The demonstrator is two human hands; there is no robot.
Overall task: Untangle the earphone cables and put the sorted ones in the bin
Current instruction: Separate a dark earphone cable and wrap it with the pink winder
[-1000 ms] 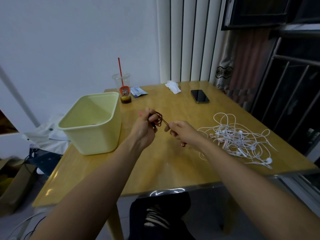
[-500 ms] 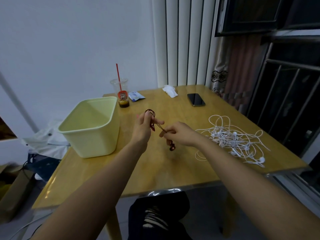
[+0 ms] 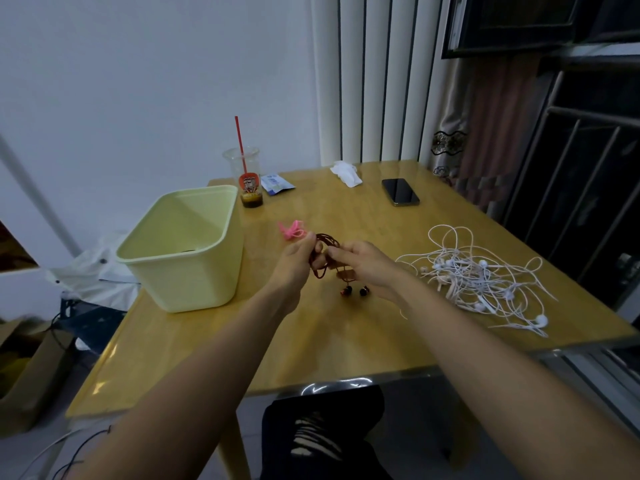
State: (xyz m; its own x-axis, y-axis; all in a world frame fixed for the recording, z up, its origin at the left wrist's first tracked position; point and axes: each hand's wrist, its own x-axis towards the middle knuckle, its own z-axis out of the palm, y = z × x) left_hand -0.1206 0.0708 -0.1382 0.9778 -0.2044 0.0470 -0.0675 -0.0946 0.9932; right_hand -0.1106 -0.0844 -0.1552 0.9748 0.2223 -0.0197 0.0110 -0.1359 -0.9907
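Note:
Over the middle of the table I hold a dark red earphone cable [image 3: 325,241] in both hands. My left hand [image 3: 294,263] pinches its coiled loops; my right hand [image 3: 367,265] grips the other end, and the two earbuds [image 3: 354,291] dangle beneath it. A tangled heap of white earphone cables [image 3: 481,277] lies on the table to the right. The pale yellow bin [image 3: 183,247] stands at the left, with something dark at its bottom. A pink cable [image 3: 292,231] lies just beyond my left hand.
At the back of the wooden table [image 3: 214,344] are a plastic cup with a red straw [image 3: 246,178], a small packet [image 3: 275,183], a crumpled tissue [image 3: 346,172] and a black phone [image 3: 400,192]. Boxes and cloth lie on the floor to the left.
My hands have come closer together, gathering the red cable into loops. The earbuds now hang below my right hand. The pink cable has come into view behind my left hand.

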